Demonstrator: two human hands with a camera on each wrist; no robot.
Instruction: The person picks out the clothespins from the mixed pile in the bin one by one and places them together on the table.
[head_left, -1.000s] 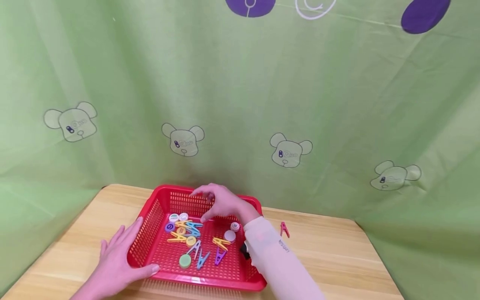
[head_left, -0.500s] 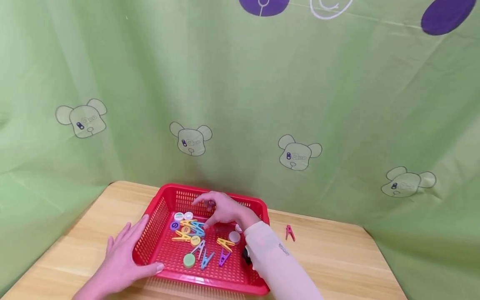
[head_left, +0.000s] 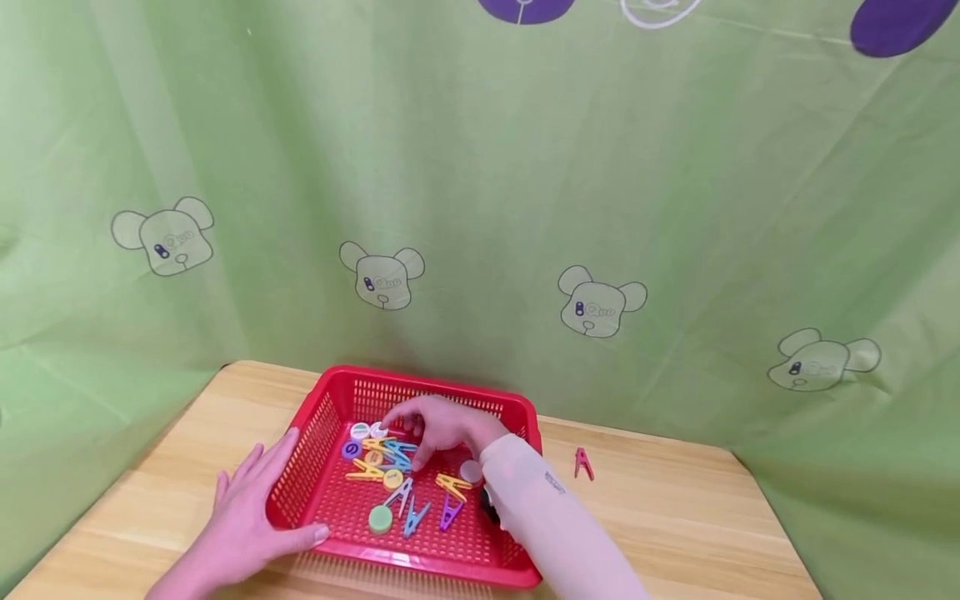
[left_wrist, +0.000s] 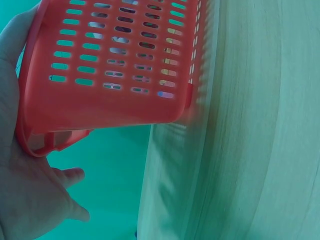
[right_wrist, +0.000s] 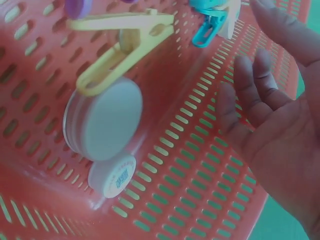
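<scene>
basket of glossy red plastic [head_left: 420, 561], its walls pierced with rows of slots, sits on the pale wood-grained worktop [head_left: 660, 500] at the lower middle of the head view. left hand [head_left: 243, 521] is at its left edge, fingers straight along the outer wall, thumb laid on the near rim. right hand [head_left: 442, 421], in a pale cloth sleeve [head_left: 547, 508], hangs inside the basket, fingers loosely bent and released. whether its fingertips touch the blue v-shaped plastic clothespins [head_left: 400, 461] just beside them cannot be told. small round white caps [head_left: 360, 431] and yellow v-shaped plastic clothespins [head_left: 366, 471] lie at the basket's left, a smooth green disc-shaped cap [head_left: 380, 519] lower down. lower left in the right wrist view, a broad white round cap [right_wrist: 112, 120] adjoins a smaller white cap with a printed square code [right_wrist: 112, 175]. a red v-shaped plastic clothespin [head_left: 583, 463] lies outside, lower right. creased green cloth [head_left: 480, 167] hangs behind.
</scene>
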